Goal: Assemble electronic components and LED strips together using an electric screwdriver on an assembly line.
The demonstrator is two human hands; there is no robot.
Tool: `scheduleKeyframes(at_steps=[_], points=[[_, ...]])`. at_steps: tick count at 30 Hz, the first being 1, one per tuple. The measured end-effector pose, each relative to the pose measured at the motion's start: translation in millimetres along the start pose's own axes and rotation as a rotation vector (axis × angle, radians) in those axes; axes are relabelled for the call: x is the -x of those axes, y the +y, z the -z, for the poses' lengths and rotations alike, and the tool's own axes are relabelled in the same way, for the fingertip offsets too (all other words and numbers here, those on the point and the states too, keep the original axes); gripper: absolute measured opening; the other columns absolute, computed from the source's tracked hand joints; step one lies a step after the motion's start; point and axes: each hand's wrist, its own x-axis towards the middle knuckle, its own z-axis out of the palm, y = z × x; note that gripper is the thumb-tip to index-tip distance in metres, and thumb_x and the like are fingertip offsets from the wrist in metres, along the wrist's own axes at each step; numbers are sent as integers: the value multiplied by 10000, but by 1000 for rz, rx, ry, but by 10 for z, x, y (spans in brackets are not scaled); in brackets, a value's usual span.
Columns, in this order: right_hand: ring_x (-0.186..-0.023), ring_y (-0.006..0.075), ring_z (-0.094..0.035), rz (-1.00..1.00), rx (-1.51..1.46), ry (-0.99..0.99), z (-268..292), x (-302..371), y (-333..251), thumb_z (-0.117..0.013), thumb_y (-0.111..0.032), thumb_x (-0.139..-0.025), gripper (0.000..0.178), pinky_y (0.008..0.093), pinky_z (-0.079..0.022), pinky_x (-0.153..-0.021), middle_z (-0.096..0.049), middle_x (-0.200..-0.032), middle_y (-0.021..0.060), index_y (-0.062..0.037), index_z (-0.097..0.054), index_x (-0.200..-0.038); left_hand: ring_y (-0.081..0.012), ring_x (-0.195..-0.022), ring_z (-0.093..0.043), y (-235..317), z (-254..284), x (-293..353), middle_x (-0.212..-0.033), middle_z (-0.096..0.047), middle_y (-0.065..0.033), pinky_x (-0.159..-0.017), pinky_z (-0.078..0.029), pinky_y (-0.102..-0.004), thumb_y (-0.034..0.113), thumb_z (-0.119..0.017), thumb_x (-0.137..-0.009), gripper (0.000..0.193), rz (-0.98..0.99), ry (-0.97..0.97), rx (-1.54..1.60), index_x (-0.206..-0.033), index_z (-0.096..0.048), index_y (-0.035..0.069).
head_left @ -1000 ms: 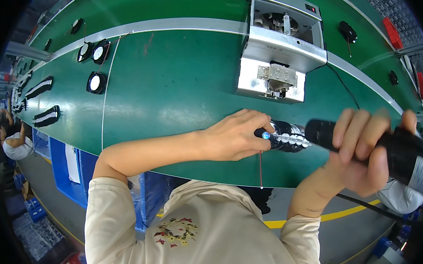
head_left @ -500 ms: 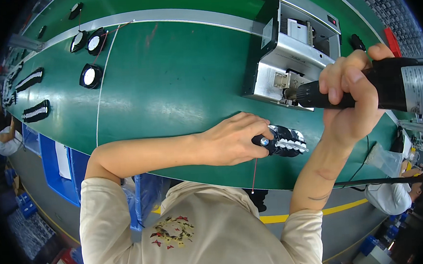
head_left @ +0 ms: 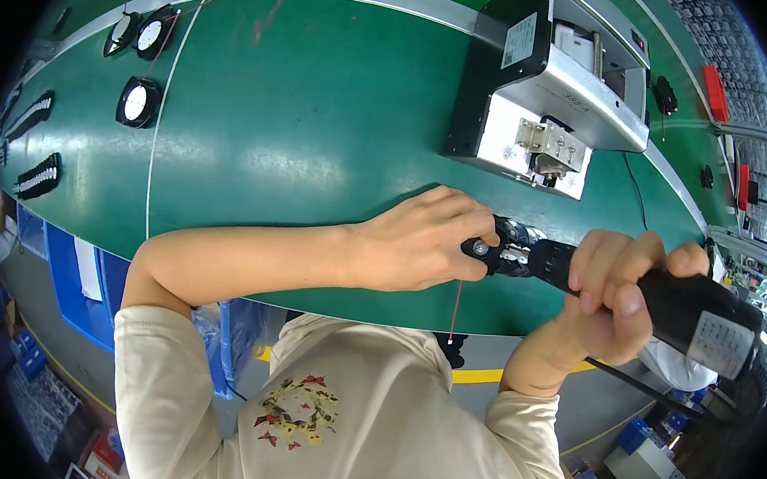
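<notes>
My left hand (head_left: 427, 239) rests on the green bench, its fingers closed on a black part (head_left: 508, 232) with a silvery, toothed strip. A round metal piece (head_left: 480, 248) shows on this part by my fingertips. A thin red wire (head_left: 455, 310) hangs from beneath the hand past the bench edge. My right hand (head_left: 613, 291) is wrapped round a black electric screwdriver (head_left: 709, 320), held tilted. Its nose meets the right end of the part in this view; the tip is hidden, so I cannot tell whether it touches a screw.
Beyond my hands stands a metal screw feeder (head_left: 559, 88) with a black side. Several black units with white discs (head_left: 136, 102) and dark strips (head_left: 39, 175) lie at the left. A blue bin (head_left: 74, 285) is below the bench edge. The screwdriver's cable (head_left: 647, 388) trails at lower right.
My right hand has brought the screwdriver from the feeder's front down to the black part. The left hand still holds that part. The whole view has shifted slightly.
</notes>
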Motion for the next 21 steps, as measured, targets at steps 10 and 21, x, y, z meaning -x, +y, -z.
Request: scheduleKeyframes(at_steps=[10,21], points=[[-511,170,-498,-49,132,-52,-78,106,71,-619,60,-819,396,362,-500,-532,-525,-659,67,-78,-372,-1096,-315,-1168,-560,2,9,-10,-1115,-603,-68,-976,-444,-444,189,-702,-767,133,8,-8,20,-892,-724,147],[-459,135,-461,192,-32,-26,-39,-365,-41,-551,-14,-879,497,314,-440,-441,-506,-670,38,-59,-392,-1348,-306,-1152,-545,11,-13,1,-1150,-573,-75,-972,-434,-441,186,-713,-758,141,-4,15,-10,-897,-707,163]])
